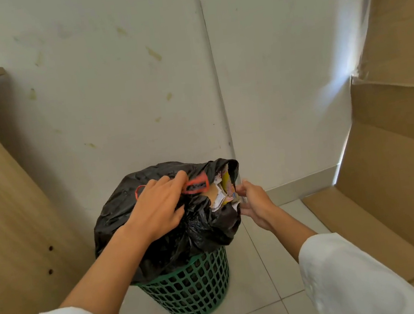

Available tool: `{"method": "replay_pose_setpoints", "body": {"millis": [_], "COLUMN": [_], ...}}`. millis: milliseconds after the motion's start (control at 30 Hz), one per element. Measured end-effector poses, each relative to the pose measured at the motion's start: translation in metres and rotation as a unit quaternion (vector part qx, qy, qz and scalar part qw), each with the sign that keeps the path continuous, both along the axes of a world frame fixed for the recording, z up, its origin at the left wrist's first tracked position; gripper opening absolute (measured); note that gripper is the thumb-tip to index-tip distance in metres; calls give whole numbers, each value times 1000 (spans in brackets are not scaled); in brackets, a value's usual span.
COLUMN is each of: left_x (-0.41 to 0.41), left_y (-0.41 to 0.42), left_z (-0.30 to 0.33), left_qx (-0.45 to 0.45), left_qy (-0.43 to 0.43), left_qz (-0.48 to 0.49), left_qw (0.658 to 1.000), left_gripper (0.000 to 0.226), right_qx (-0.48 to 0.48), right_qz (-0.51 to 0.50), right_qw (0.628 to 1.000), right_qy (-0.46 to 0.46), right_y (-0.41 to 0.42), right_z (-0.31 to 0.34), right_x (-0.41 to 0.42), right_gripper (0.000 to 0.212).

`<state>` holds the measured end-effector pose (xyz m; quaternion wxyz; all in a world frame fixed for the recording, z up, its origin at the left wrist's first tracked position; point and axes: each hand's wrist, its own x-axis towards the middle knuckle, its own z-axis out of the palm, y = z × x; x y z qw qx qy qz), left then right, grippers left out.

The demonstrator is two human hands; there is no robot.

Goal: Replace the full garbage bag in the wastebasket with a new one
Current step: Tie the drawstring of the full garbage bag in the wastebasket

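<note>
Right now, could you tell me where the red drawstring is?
Atop the black bag, centre frame, under the left hand's fingertips, beside the exposed trash.

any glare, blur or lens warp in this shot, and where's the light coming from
Head view: a bright hazy streak of glare washes the wall beside the cardboard at right, so light seems to enter from there; straight edges bow from the wide-angle lens; the right hand and the bag's orange drawstring are slightly motion-smeared; the green wastebasket reads sharp.
</note>
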<state>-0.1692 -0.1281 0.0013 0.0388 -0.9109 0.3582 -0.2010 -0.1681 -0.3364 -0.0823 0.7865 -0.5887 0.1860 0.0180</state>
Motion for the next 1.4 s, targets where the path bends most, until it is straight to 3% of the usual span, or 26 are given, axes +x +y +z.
{"method": "replay_pose_setpoints", "body": {"millis": [133, 300, 433, 500, 600, 733, 867, 967, 1100, 1300, 1400], "left_x": [-2, 1, 1, -1, -11, -29, -37, -37, -37, -21, -14], "left_y": [11, 41, 66, 71, 67, 54, 46, 36, 13, -13, -20], "left_z": [6, 22, 32, 35, 40, 48, 46, 42, 41, 48, 50], "left_qx": [-9, 31, -80, -130, -157, -163, -250, -297, -317, -317, -309], "left_qy": [20, 24, 36, 31, 51, 105, 199, 202, 182, 164, 154], "left_qz": [34, 68, 88, 75, 69, 103, 91, 103, 112, 101, 115], "left_qw": [999, 997, 992, 988, 984, 976, 943, 928, 924, 929, 932], "left_gripper": [60, 47, 39, 38, 46, 69, 83, 77, 90, 69, 35], "right_qx": [31, 14, -212, -269, -231, -216, -230, -195, -179, -146, -125], "right_qz": [53, 119, 41, 31, 104, 161, 183, 189, 208, 218, 165], "right_qw": [998, 993, 974, 955, 952, 949, 939, 943, 935, 929, 937], "right_qy": [-8, 5, -66, -125, -173, -164, -178, -190, -223, -260, -282], "right_y": [-2, -3, 3, 8, 20, 33, 42, 47, 44, 34, 33], "right_z": [15, 53, 83, 98, 121, 137, 139, 146, 157, 166, 166], "right_x": [-7, -9, -3, -9, -23, -32, -37, -39, -37, -35, -32], "right_gripper": [20, 24, 32, 28, 29, 24, 12, 5, 7, 20, 24]}}
